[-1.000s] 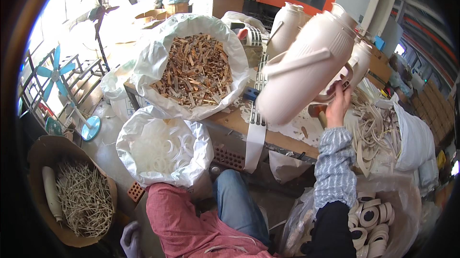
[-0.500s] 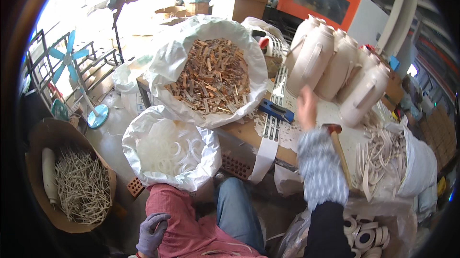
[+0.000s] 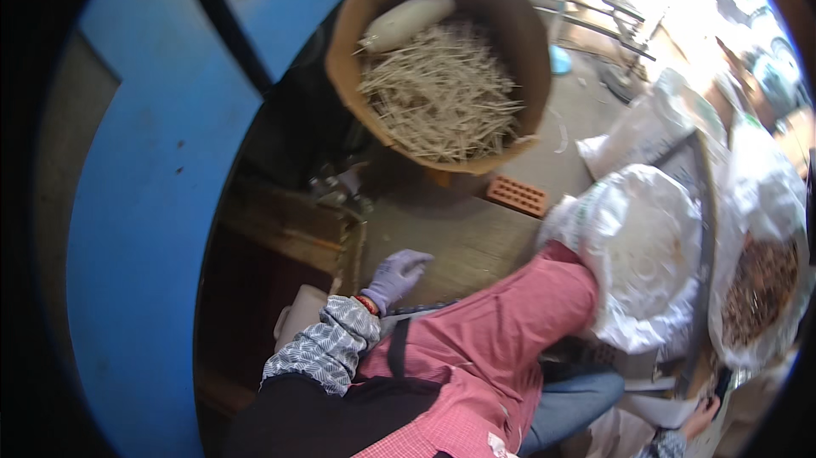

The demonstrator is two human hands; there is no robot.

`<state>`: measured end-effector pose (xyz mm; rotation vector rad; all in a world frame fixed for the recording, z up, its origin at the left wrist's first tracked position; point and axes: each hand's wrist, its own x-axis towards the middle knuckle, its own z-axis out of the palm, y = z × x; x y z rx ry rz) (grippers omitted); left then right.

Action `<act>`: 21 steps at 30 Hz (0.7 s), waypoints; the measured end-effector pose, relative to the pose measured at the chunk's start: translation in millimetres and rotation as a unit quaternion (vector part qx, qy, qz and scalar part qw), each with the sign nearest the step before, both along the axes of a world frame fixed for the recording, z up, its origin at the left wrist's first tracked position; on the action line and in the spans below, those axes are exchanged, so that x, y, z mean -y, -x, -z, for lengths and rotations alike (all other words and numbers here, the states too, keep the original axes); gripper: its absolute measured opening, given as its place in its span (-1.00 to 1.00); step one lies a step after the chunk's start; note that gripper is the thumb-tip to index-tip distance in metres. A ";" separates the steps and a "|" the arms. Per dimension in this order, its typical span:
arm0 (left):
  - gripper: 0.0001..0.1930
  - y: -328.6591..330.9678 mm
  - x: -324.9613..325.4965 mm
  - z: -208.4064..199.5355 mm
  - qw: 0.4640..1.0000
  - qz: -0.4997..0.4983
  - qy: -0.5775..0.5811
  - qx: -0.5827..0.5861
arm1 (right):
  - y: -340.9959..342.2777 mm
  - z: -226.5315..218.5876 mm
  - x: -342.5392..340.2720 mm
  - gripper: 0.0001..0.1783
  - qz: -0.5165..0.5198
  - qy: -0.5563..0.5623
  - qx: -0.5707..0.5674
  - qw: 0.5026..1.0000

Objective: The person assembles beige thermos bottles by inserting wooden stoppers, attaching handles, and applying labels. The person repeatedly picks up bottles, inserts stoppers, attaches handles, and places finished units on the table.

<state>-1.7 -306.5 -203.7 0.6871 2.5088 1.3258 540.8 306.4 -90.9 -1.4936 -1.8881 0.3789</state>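
Observation:
My left hand (image 3: 399,279), in a grey-lilac glove, is held above the floor beside my pink-clad thigh, fingers loosely apart and nothing in them. Beside the left forearm, a cream plastic jug-like piece (image 3: 302,315) with a handle shows in part below. My bare right hand (image 3: 701,417) is at the lower right, by the worktable's edge, with its fingers curled in. A dark object (image 3: 722,383) lies against its fingertips; its kind is too small and cut off to tell. A white sheet-like strip (image 3: 659,409) hangs close to this hand.
A cardboard drum (image 3: 340,76) holds thin cream sprues and a white bottle-shaped piece (image 3: 410,20). A perforated brick (image 3: 517,195) lies on the floor. White sacks hold clear plastic rings (image 3: 646,245) and brown scraps (image 3: 761,288). A blue panel (image 3: 153,229) stands at left.
The view has swung left and down. My left hand has lifted off my lap and reached out to the left. My right hand has drawn back from the jugs to the table edge.

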 end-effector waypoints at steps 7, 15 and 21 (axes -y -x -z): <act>-0.55 42.8 244.6 134.3 0.873 -0.201 0.429 0.111 | 33.1 -26.7 49.6 -0.66 0.038 -0.127 0.299 0.945; -0.35 -12.5 314.0 213.9 0.726 0.021 0.630 0.274 | 80.3 -47.8 134.1 -0.87 -0.119 -0.227 0.238 0.937; -0.70 73.4 188.7 36.6 0.914 0.120 0.386 0.035 | 180.9 -30.5 195.1 -0.86 -0.244 0.006 -0.051 0.968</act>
